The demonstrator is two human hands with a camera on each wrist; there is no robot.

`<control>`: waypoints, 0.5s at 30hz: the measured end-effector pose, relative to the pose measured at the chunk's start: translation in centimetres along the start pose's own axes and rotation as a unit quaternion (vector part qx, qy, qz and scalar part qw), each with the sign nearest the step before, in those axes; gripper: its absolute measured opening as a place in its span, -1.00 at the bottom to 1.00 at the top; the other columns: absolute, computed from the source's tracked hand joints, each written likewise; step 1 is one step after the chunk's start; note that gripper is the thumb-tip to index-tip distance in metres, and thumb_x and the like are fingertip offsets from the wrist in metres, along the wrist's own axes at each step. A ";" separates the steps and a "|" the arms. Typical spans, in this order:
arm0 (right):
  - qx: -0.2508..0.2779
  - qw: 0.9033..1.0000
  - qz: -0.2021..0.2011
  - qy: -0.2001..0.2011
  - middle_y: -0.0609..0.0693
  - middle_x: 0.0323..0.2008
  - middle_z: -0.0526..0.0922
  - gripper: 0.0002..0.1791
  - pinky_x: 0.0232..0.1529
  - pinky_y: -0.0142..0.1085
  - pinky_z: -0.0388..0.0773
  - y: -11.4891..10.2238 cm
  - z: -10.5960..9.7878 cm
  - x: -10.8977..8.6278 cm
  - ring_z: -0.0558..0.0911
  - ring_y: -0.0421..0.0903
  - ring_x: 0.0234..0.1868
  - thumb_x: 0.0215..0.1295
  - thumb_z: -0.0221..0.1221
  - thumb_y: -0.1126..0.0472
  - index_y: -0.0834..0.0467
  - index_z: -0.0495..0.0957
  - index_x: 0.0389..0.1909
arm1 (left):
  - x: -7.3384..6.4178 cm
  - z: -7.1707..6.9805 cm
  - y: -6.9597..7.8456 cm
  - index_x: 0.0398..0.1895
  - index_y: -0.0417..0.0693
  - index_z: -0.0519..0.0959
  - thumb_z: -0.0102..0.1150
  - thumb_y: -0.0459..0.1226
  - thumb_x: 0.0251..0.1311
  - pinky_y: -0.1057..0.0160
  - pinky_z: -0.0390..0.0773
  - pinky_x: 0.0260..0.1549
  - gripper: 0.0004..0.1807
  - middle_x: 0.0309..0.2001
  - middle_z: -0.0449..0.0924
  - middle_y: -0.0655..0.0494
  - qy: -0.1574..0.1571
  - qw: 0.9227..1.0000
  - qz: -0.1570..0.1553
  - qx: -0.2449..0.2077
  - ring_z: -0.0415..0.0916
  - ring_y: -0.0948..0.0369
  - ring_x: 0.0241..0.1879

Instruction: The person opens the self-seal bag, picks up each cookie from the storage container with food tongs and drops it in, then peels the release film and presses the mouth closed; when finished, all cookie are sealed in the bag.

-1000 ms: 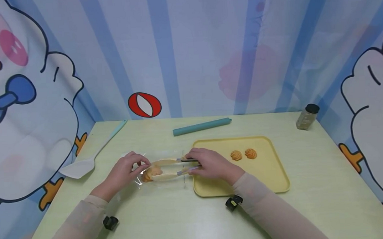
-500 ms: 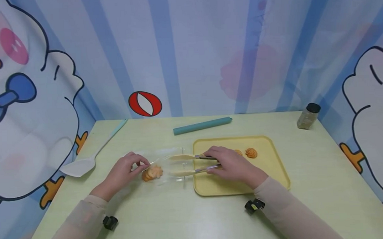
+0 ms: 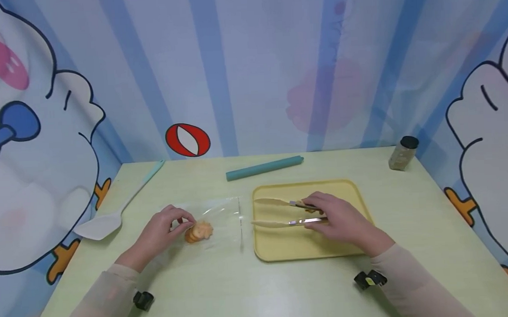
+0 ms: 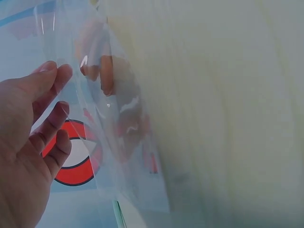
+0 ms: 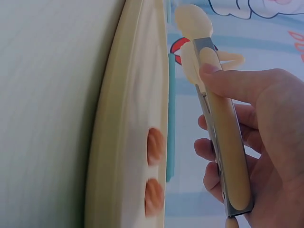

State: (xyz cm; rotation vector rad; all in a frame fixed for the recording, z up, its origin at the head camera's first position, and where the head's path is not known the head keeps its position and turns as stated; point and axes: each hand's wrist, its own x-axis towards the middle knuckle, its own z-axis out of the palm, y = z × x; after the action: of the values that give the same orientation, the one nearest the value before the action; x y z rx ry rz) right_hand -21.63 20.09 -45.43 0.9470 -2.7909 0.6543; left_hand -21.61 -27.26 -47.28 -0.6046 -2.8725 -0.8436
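Note:
My left hand [image 3: 165, 231] pinches the edge of a clear plastic bag [image 3: 226, 214] between thumb and fingertips. Several swirled cookies [image 3: 201, 231] lie overlapping inside the bag, close to those fingertips. Over the yellow tray [image 3: 300, 248], my right hand [image 3: 342, 223] grips a pair of tongs [image 3: 271, 224] with cream tips and metal arms. The tips are spread apart, point left and have nothing between them. Two cookies [image 5: 155, 146] on the tray show in the right wrist view; in the head view the tongs and hand mostly cover them.
A white spatula [image 3: 99, 226] with a mint handle lies at the left. Behind the tray is a teal cylinder [image 3: 265, 168]. A small black-lidded jar [image 3: 403, 154] stands at the back right, before the patterned curtain [image 3: 259, 82].
The right hand has drawn the tongs rightward out of the bag, from beside the cookies to over the tray. The left hand keeps its pinch on the bag.

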 end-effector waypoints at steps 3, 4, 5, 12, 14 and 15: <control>-0.006 1.000 0.019 0.003 -0.04 0.14 0.65 -0.39 0.05 -0.04 0.62 0.8 -0.5 -0.9 0.66 -0.06 0.04 0.27 0.43 -0.03 0.09 0.55 0.28 | 0.0 0.1 -0.1 -0.13 0.17 0.73 0.39 -0.30 0.29 0.21 0.58 -0.22 -0.83 -0.14 0.69 0.24 0.001 1.000 0.000 0.005 0.49 0.22 -0.18; -0.010 1.000 0.025 0.005 -0.04 0.15 0.64 -0.39 0.06 -0.04 0.62 1.0 -0.6 -1.2 0.66 -0.06 0.05 0.27 0.43 -0.03 0.09 0.55 0.29 | 0.0 0.1 -0.2 -0.13 0.17 0.73 0.39 -0.31 0.29 0.23 0.57 -0.23 -0.83 -0.14 0.69 0.23 0.002 1.000 0.000 0.007 0.49 0.22 -0.18; -0.009 1.000 0.029 0.008 -0.03 0.15 0.64 -0.39 0.03 -0.04 0.62 1.3 -0.8 -1.5 0.66 -0.06 0.03 0.27 0.43 -0.02 0.10 0.55 0.29 | 0.0 0.1 -0.2 -0.13 0.17 0.73 0.39 -0.31 0.29 0.25 0.56 -0.24 -0.83 -0.14 0.69 0.23 0.002 1.000 0.000 0.008 0.50 0.22 -0.18; -0.013 0.998 0.053 0.020 -0.02 0.16 0.63 -0.40 -0.05 -0.08 0.66 2.7 -2.1 -3.7 0.68 -0.03 -0.01 0.29 0.42 0.00 0.11 0.54 0.30 | 0.1 0.4 -0.1 -0.13 0.16 0.72 0.38 -0.34 0.28 0.26 0.54 -0.25 -0.81 -0.15 0.68 0.22 0.002 1.000 0.009 0.004 0.49 0.22 -0.17; -0.023 0.998 0.059 0.019 0.02 0.18 0.62 -0.39 -0.04 -0.06 0.67 3.0 -2.6 -4.2 0.68 -0.01 0.02 0.29 0.42 0.00 0.12 0.53 0.30 | 0.1 0.4 -0.1 -0.12 0.15 0.72 0.38 -0.35 0.28 0.25 0.54 -0.25 -0.80 -0.15 0.68 0.22 -0.002 1.000 0.010 0.005 0.48 0.22 -0.18; -0.030 0.998 0.062 0.016 0.03 0.19 0.62 -0.39 -0.04 -0.05 0.67 3.2 -2.9 -4.4 0.68 0.00 0.03 0.30 0.42 0.00 0.13 0.53 0.31 | 0.1 0.4 0.0 -0.12 0.15 0.72 0.38 -0.35 0.28 0.25 0.54 -0.25 -0.81 -0.16 0.68 0.22 -0.003 1.000 0.009 0.006 0.48 0.23 -0.18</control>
State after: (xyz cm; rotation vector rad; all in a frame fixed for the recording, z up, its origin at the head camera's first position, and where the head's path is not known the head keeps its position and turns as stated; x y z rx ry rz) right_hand -20.14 26.05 -45.05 0.7516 -2.8407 0.5921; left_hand -21.74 -27.04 -47.59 -0.6330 -2.8700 -0.8239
